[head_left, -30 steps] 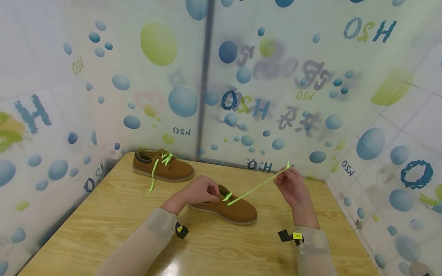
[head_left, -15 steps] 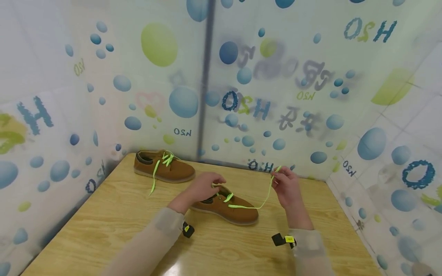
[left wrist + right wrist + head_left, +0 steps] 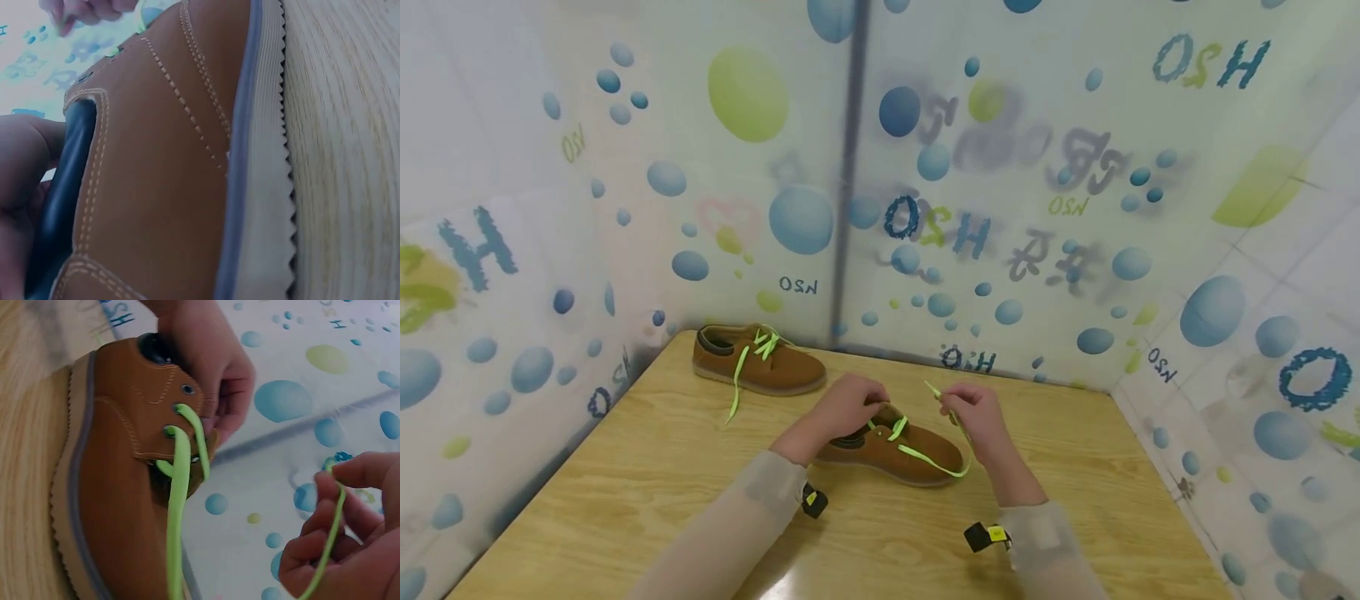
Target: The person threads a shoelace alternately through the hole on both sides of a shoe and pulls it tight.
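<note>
A brown shoe (image 3: 917, 454) sits on the table, toe pointing right. My left hand (image 3: 848, 404) is at its opening; in the right wrist view that hand (image 3: 215, 362) pinches the upper by the tongue. My right hand (image 3: 979, 418), right of the shoe, pinches a neon green shoelace (image 3: 934, 462) near its end, between thumb and forefinger. The lace hangs slack from the shoe's eyelets past the toe. A free eyelet (image 3: 188, 389) shows above the laced ones in the right wrist view. The left wrist view shows the shoe's stitched side (image 3: 156, 162) close up.
A second brown shoe (image 3: 782, 372) with green laces stands at the back left, one lace trailing onto the wooden table (image 3: 880, 542). A patterned wall (image 3: 1037, 333) rises behind the table's back edge, with more walls left and right.
My right hand has come left and down toward the shoe, the pulled-taut lace going slack. My left hand has shifted slightly right, its fingers lifting and then closing on the shoe's upper.
</note>
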A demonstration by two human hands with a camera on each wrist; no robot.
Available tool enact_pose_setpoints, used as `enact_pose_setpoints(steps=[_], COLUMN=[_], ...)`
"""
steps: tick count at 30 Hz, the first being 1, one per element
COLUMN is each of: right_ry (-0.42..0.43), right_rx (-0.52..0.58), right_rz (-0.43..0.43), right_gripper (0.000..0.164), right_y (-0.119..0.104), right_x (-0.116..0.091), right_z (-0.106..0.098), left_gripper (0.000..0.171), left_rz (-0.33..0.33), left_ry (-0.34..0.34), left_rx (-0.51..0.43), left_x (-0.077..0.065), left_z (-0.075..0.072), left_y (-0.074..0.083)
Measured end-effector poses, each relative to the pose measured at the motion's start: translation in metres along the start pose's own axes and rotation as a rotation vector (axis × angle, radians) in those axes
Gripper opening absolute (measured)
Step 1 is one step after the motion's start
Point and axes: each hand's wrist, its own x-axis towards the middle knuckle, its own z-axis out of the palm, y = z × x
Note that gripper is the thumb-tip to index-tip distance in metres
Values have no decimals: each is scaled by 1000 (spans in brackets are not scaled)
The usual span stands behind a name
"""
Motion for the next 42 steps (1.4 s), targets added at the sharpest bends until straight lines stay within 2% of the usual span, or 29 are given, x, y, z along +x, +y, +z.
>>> enact_pose_setpoints(steps=[5,8,11,16,26,37,42], right_ry=[-23,-32,-39,-3,104,122,103], right_rx=[-236,-332,-381,-406,-466,-521,-519], right_rz=[19,5,-6,-14,-73,-124,-151], right_gripper=[15,12,11,12,11,10,14], right_y=[9,15,21,25,30,31,29], right_x=[-5,-8,-10,-13,-18,-20,-22], right_z=[17,27,35,46,60,61,63], left_gripper=[14,12,12,14,14,14,12], left_rz=[-18,-20,-27,-50,-54,-50,-48], left_ry=[-9,-8,0,7,17,11,12], left_rx=[24,40,52,43,40,37,33], left_x=[-3,-5,-5,-5,-7,-5,-5], left_z=[-2,-2,0,1,2,0,-1], left_y=[5,6,6,6,4,6,6])
